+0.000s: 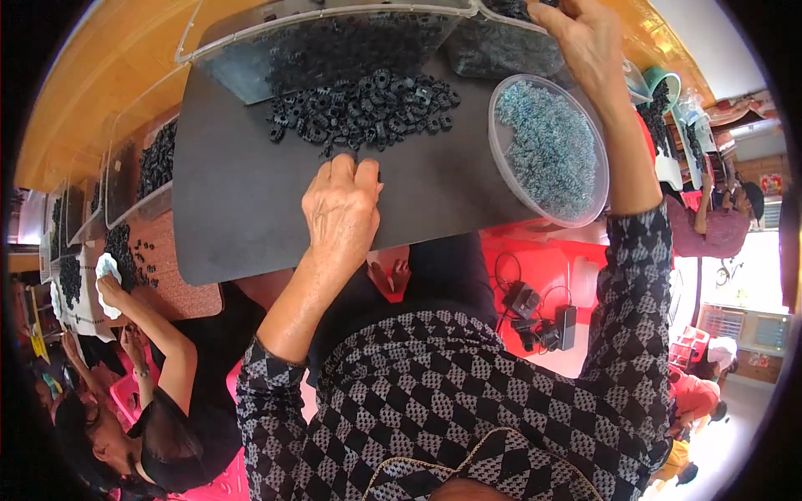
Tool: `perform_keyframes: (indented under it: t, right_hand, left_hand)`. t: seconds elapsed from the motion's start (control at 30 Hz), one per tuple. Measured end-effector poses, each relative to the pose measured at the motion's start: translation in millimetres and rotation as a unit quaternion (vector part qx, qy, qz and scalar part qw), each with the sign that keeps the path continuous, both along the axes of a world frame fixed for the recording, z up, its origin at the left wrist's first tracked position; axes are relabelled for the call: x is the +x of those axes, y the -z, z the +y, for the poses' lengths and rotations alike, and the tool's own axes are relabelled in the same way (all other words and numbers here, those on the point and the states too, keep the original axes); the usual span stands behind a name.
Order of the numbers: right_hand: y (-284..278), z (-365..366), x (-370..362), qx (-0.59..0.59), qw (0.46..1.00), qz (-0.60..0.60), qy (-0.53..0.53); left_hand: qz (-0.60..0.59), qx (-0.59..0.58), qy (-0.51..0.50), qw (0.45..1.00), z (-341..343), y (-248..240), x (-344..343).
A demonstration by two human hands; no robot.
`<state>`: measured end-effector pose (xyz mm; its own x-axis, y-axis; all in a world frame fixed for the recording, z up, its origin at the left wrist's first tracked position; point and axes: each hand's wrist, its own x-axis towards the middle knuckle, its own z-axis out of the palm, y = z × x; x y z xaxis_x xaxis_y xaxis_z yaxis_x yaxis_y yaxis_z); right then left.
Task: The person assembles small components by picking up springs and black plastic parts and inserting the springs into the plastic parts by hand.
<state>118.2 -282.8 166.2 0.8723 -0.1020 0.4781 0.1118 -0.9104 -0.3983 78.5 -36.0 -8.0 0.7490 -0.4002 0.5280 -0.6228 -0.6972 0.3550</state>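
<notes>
My left hand (341, 203) is closed, knuckles up, over the dark grey mat (242, 209) at the near edge of a pile of small black plastic pieces (368, 108). A bit of a black piece shows beside its fingers; the rest is hidden. My right hand (589, 42) is at the top, over a clear plastic box (505, 50) with dark contents. Its fingers are bent and partly cut off by the frame's edge, so what they hold is hidden. Below that forearm, a round clear tub (499, 159) holds many tiny, shiny bluish pieces that look like springs.
A large clear bin (334, 50) of black pieces stands behind the pile. On the left, a co-worker's hand (109, 288) is at another table (188, 292) with more black pieces. Below the mat's right side, black adapters and cables (535, 321) lie on a red stool.
</notes>
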Motion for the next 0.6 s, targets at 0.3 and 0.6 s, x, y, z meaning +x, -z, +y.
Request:
perform_keyframes:
  t: [0.3, 0.6]
  right_hand:
    - [18, -82, 36, 0.148, 0.955, -0.045, -0.254]
    - [34, -60, 33, -0.189, 0.97, -0.155, 0.019]
  left_hand:
    - [0.215, -0.261, 0.049, 0.94, 27, -4, -20]
    - [0.436, -0.576, 0.111, 0.683, 30, -15, -38]
